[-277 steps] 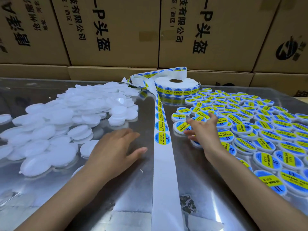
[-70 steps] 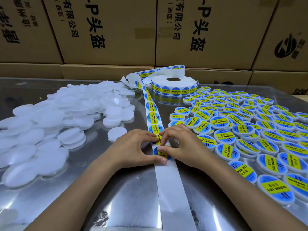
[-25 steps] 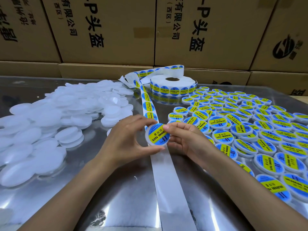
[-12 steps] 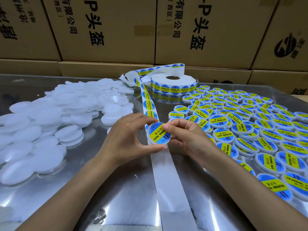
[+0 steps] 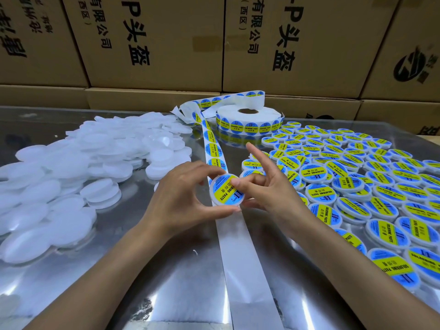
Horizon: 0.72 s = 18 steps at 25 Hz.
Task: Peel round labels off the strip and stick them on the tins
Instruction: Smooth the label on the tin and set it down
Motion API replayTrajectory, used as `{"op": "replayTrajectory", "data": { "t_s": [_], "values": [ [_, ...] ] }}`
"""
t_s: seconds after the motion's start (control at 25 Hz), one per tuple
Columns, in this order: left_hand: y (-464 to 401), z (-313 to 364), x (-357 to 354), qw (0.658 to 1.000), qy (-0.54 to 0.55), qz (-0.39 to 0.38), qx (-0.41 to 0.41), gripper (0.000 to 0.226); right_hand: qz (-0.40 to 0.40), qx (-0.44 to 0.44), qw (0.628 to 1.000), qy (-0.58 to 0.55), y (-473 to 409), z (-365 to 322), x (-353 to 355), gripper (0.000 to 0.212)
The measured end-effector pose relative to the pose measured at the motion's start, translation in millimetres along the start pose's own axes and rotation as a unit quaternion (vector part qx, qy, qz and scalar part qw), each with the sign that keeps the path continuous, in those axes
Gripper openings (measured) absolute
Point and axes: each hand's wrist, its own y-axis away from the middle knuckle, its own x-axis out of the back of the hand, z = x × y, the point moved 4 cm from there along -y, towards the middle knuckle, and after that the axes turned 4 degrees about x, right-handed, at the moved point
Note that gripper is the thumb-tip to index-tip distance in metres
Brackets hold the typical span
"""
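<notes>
Tin (image 5: 226, 190), small, round and shallow, of white plastic, is held tilted just above the backing strip (image 5: 247, 265) at the middle of the desk (image 5: 166, 282). It is gripped at its rim by the curled thumb and fingers of the left hand (image 5: 183, 198). A round glossy label (image 5: 225, 192), blue with a yellow band reading "SOLDERING PASTE", is pressed onto its lid by the thumb of the right hand (image 5: 269, 186); that hand's lower fingers are curled beneath the tin, while its forefinger is raised straight.

The strip is a smooth white paper ribbon, bare on the near side of the tin. Beyond the tin it is set with the same blue and yellow labels and is led back to a flat white roll (image 5: 248, 120).

To the left of the strip a heap of plain white tins (image 5: 90, 163) is seen, frosted and unlabelled. To the right of the strip many labelled tins (image 5: 352, 186) are laid flat in rows. The desk is covered in shiny, mirror-like metal.

Behind the roll, brown cardboard cartons (image 5: 166, 44) are stacked, printed in black with Chinese characters and the letter "P".
</notes>
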Motion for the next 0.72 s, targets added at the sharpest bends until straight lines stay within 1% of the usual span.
{"op": "replayTrajectory", "data": {
  "t_s": [0.04,0.08,0.12,0.2,0.24,0.32,0.52,0.6,0.72],
  "values": [
    [0,1,0,1.000,0.007,0.002,-0.001,0.058,-0.011,-0.012,1.000,-0.014,1,0,0,0.060],
    [0,1,0,1.000,0.014,0.004,-0.004,0.057,-0.030,-0.026,0.999,-0.026,3,0,-2,0.057],
    [0,2,0,1.000,0.018,0.006,-0.010,0.057,-0.060,-0.043,0.997,-0.029,5,1,-7,0.049],
    [1,7,-2,0.999,0.019,0.004,-0.030,0.054,-0.117,-0.073,0.990,-0.006,11,5,-18,0.024],
    [1,9,-4,0.999,0.017,0.003,-0.042,0.053,-0.125,-0.084,0.989,0.010,13,7,-20,0.017],
    [2,13,-6,0.998,0.019,0.006,-0.053,0.053,-0.106,-0.084,0.990,0.034,12,10,-19,0.013],
    [0,15,-8,0.998,0.050,0.017,-0.046,0.053,-0.055,-0.054,0.996,0.039,8,6,-17,0.037],
    [-1,16,-8,0.997,0.057,0.014,-0.040,0.053,-0.045,-0.055,0.996,0.055,7,5,-19,0.044],
    [-1,16,-9,0.996,0.080,0.010,-0.030,0.053,-0.030,-0.075,0.993,0.087,4,8,-17,0.065]
  ]
}}
